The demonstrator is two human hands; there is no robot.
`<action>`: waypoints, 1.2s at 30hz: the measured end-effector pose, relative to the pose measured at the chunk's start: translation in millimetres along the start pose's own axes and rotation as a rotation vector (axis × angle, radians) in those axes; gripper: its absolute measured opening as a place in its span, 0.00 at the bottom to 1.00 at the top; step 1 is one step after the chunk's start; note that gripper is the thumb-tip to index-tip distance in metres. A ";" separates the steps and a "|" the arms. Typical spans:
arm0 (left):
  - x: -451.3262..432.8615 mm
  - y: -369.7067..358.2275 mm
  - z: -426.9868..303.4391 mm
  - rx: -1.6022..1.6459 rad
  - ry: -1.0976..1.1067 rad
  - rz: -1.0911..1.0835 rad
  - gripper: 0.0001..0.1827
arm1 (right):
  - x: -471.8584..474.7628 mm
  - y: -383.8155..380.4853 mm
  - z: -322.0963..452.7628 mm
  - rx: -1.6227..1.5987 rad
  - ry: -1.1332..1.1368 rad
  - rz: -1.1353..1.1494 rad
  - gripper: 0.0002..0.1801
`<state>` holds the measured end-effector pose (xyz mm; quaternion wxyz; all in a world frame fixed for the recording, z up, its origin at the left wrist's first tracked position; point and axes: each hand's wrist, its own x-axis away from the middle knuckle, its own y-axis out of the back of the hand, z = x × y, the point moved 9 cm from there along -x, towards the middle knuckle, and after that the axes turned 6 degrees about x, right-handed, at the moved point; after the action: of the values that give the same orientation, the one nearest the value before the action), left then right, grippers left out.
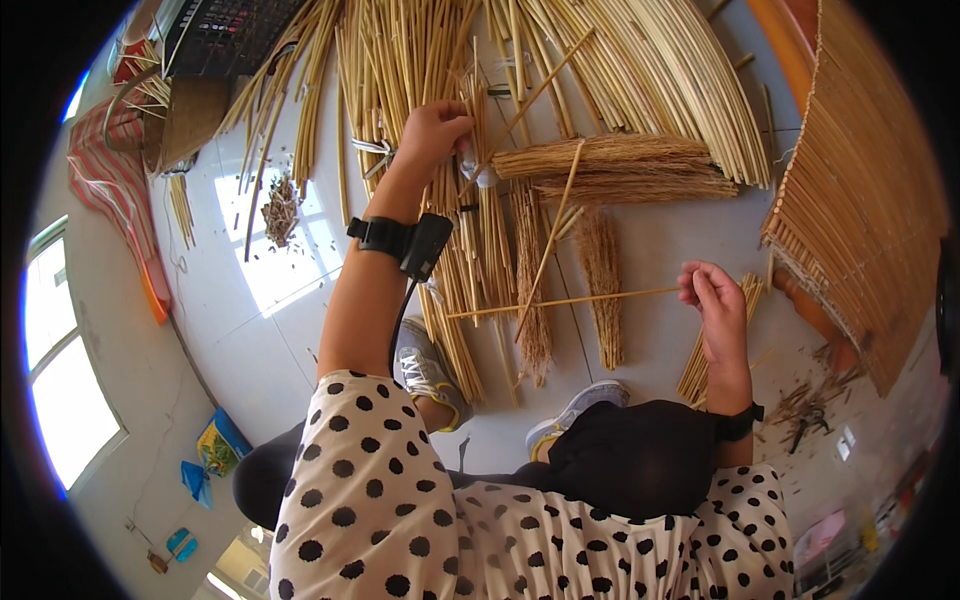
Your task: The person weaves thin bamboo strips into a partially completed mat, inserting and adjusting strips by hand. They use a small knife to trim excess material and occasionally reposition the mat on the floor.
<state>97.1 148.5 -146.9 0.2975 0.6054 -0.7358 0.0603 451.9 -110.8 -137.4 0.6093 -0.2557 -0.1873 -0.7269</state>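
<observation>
My right hand [712,300] pinches one end of a thin dry stalk [585,301], which stretches leftward above the floor between my shoes. Farther forward, my left hand [437,133] is at a clump of thin upright stalks [474,112]; its fingers are curled, and whether they grip one is hidden. Below that hand lie more tied stalks [457,330]. Between my hands are two upright bundles of brushy plant tops, a reddish one [534,300] and a thicker one [600,300]. Long brushy bundles [615,169] lie crosswise beyond them.
Long pale stalks [660,67] fan out ahead. A curved mat of joined stalks [862,172] stands at the right, near a short bundle [724,345]. Plant scraps [280,214] lie on the tiled floor at the left. A black plastic crate [232,34] is at the upper left.
</observation>
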 end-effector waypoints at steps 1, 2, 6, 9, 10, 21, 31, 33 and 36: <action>4.5 0.1 -1.8 0.107 -0.021 0.032 0.06 | -0.6 -1.7 2.1 0.002 0.006 0.003 0.11; 9.3 -0.6 -3.5 0.213 -0.042 0.064 0.05 | -0.8 -3.1 2.6 0.000 0.002 0.006 0.11; 34.9 -2.5 -16.6 0.488 -0.120 0.126 0.03 | -2.3 -8.8 4.9 0.008 0.007 0.018 0.11; 43.8 -8.3 -20.9 0.620 -0.125 0.186 0.03 | -2.4 -10.2 7.4 0.016 0.022 0.019 0.11; 45.7 -9.6 -22.8 0.629 -0.148 0.219 0.03 | -2.2 -11.2 8.0 0.016 0.024 0.021 0.11; 49.5 -12.3 -27.3 0.643 -0.175 0.214 0.02 | -1.5 -20.3 14.1 0.047 0.026 0.035 0.12; 47.8 -14.4 -27.1 0.523 -0.130 0.210 0.02 | -0.9 -22.5 15.8 0.040 0.041 0.038 0.12; 50.3 -18.2 -34.6 0.455 -0.088 0.210 0.03 | -1.3 -19.5 15.2 0.043 0.033 0.031 0.12; 57.2 -12.3 -60.0 0.297 -0.141 0.132 0.06 | -1.5 -20.9 15.4 0.050 0.028 0.044 0.12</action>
<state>125.2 123.4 -72.1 0.1479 0.5959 -0.7759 0.1453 433.8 -96.7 -125.1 0.6340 -0.2341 -0.1913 -0.7118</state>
